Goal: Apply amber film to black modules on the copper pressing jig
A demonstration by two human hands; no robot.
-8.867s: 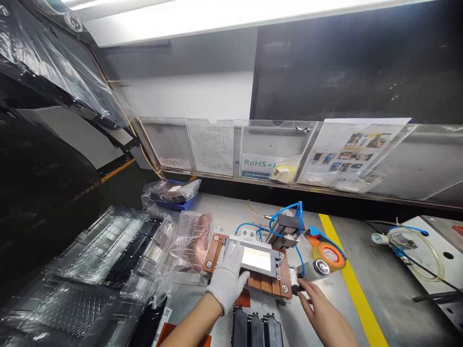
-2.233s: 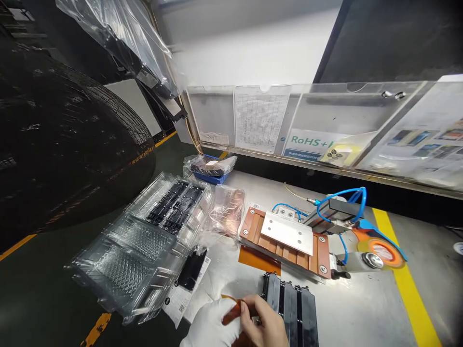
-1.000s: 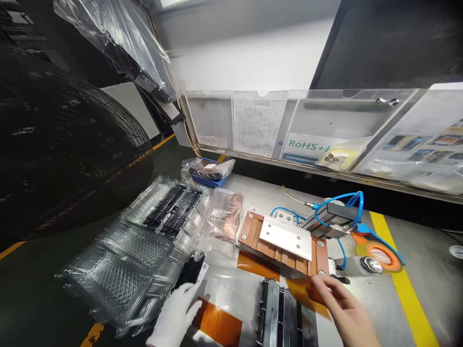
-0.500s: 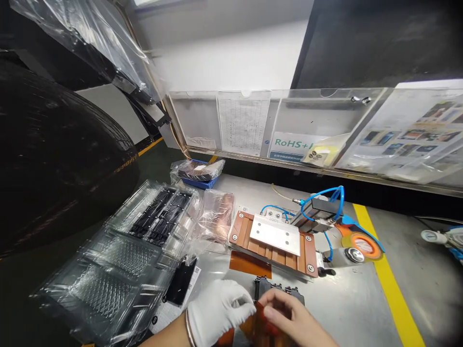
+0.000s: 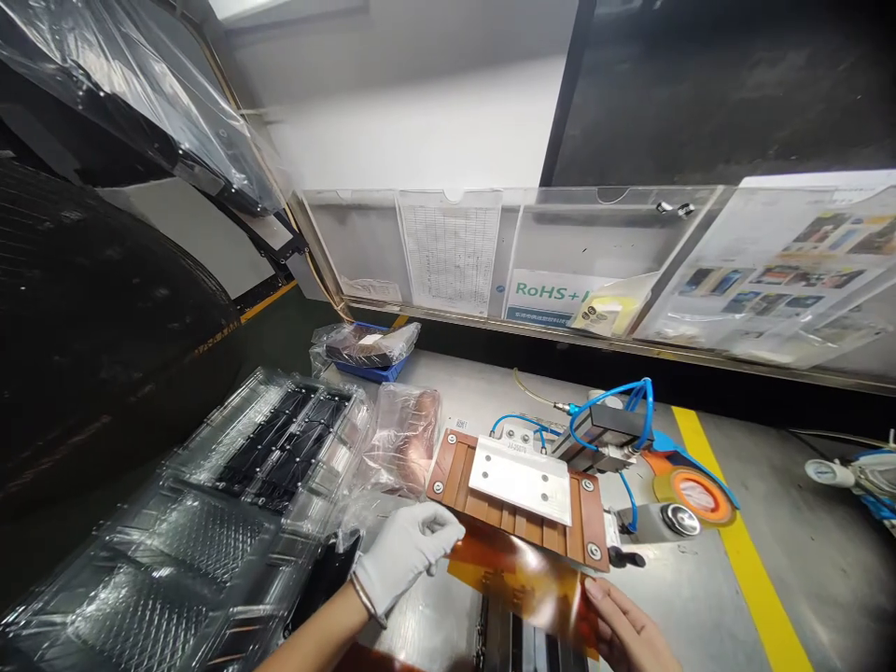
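At the near edge of the grey bench, the bare right hand (image 5: 626, 635) pinches the lower right corner of an amber film sheet (image 5: 522, 579), fingers closed on it; the white-gloved left hand (image 5: 402, 553) grips the sheet's left end, thumb and fingers shut on its edge; the sheet hangs between the two hands, just above a row of black parts (image 5: 518, 644) and just in front of the copper-coloured fixture (image 5: 455, 471); a pale metal plate (image 5: 519, 479) lies on top of that fixture, with blue air hoses (image 5: 602, 401) looping behind it to a small cylinder; left of the gloved hand lie clear plastic trays (image 5: 210, 523) holding dark parts; right of the fixture sits an orange tape dispenser (image 5: 693, 490) beside a yellow floor line (image 5: 735, 551); farther back, a blue bin (image 5: 371, 371) wrapped in plastic; behind everything, a clear document holder (image 5: 560, 261) with a RoHS sign and printed sheets.
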